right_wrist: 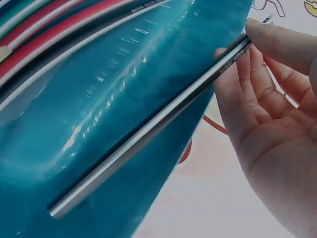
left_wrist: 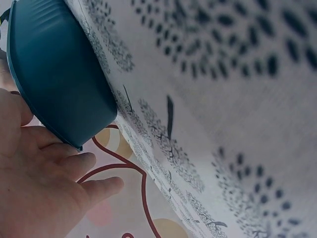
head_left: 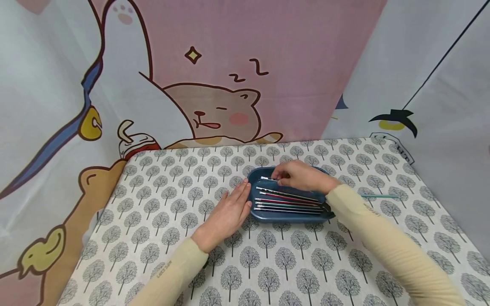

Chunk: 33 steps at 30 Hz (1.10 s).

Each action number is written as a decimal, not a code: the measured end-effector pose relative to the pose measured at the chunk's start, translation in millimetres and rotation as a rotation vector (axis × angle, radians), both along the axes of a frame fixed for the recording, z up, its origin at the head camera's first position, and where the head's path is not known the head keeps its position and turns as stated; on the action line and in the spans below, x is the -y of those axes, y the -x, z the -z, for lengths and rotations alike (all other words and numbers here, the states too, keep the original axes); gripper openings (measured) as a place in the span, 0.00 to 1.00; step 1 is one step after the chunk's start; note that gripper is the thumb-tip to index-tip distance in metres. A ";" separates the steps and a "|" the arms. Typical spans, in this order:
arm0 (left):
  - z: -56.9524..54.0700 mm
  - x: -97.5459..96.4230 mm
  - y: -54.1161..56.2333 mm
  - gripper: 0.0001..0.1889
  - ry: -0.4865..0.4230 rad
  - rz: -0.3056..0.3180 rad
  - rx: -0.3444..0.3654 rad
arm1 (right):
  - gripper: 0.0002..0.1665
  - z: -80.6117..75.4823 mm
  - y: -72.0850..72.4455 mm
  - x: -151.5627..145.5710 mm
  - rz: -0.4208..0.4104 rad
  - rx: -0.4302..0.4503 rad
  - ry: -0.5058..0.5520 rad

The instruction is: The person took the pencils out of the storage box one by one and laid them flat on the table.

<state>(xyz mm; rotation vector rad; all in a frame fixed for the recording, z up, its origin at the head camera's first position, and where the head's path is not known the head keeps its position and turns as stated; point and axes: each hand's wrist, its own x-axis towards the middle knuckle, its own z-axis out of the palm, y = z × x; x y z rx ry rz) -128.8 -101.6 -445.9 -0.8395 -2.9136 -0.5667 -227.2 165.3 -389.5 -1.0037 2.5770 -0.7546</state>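
A dark blue-green tray (head_left: 291, 219) sits on the table with several pencils (head_left: 287, 205) side by side along its near half, in black, red and green. My right hand (head_left: 298, 175) is over the tray's far side and pinches a dark pencil (right_wrist: 148, 126) near one end between thumb and fingers. In the right wrist view this pencil slants over the tray floor, its flat end at lower left. My left hand (head_left: 229, 210) lies against the tray's left end, fingers extended and touching the rim. The left wrist view shows the tray's outer wall (left_wrist: 64, 69) beside those fingers.
A light green pencil (head_left: 379, 196) lies on the table right of the tray, beyond my right sleeve (head_left: 383, 233). Tree-patterned cloth (head_left: 268, 272) covers the table. Behind and beside it hang cartoon-printed curtains (head_left: 298, 63).
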 end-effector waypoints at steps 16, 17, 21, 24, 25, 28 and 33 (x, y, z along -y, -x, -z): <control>1.4 -0.5 -0.7 0.30 0.008 -0.012 -0.003 | 0.12 -21.5 -9.4 -12.6 0.046 -0.103 0.084; 1.2 -0.6 -0.9 0.31 0.013 -0.013 -0.005 | 0.12 -23.0 -10.2 -13.4 0.050 -0.109 0.082; 1.8 -0.7 -1.3 0.31 0.018 -0.014 -0.010 | 0.12 -29.9 -14.9 -16.8 0.070 -0.106 0.102; 1.6 -0.7 -1.3 0.31 0.016 -0.013 -0.012 | 0.12 -35.0 -19.1 -19.1 0.087 -0.109 0.118; 1.6 -0.7 -1.3 0.30 0.016 -0.014 -0.012 | 0.12 -36.7 -20.6 -19.8 0.092 -0.113 0.122; 1.5 -0.7 -0.8 0.30 0.015 -0.014 -0.013 | 0.13 -41.8 -24.7 -22.0 0.098 -0.137 0.125; 1.5 -1.1 -0.3 0.30 0.011 -0.013 -0.010 | 0.13 -49.5 -31.5 -26.8 0.093 -0.161 0.130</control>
